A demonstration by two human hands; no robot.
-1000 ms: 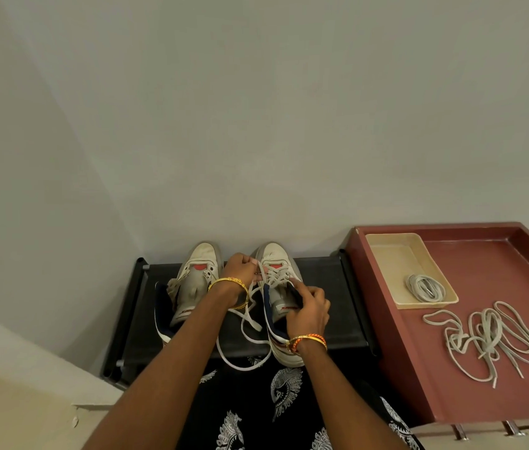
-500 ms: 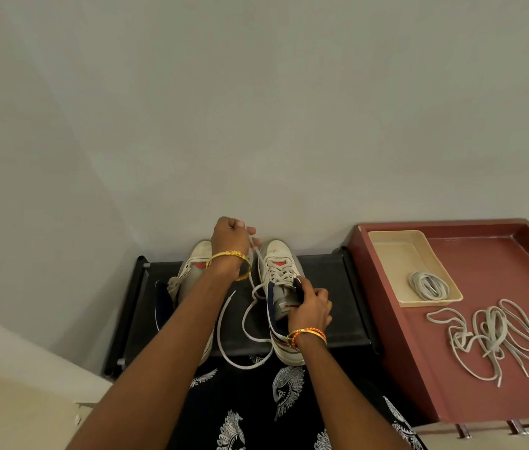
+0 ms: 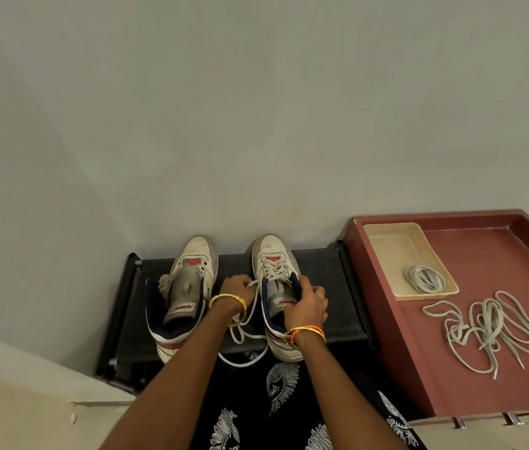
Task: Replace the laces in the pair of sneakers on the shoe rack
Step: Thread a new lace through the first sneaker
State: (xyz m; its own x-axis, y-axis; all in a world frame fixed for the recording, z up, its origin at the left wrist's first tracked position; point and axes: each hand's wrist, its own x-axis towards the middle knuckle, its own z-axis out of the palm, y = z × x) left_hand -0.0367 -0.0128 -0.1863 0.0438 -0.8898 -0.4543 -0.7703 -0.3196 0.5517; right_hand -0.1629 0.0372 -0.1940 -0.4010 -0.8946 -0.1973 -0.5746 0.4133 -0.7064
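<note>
Two white high-top sneakers stand side by side on a black shoe rack (image 3: 324,280), toes to the wall. The left sneaker (image 3: 188,280) has no lace in its eyelets. The right sneaker (image 3: 272,264) is laced through its lower eyelets. My left hand (image 3: 238,289) pinches the white lace (image 3: 243,339) between the two shoes; loose loops of it hang over the rack's front edge. My right hand (image 3: 308,303) grips the right sneaker's collar and tongue.
A red tray (image 3: 419,368) lies to the right of the rack. In it are a cream tray (image 3: 383,241) with a coiled white lace (image 3: 425,279) and a tangle of loose grey-white laces (image 3: 490,329). A pale wall stands directly behind the rack.
My left hand, raised above the shoes half a second ago with the lace drawn up, has come back down between the sneakers. My right hand has stayed on the right sneaker.
</note>
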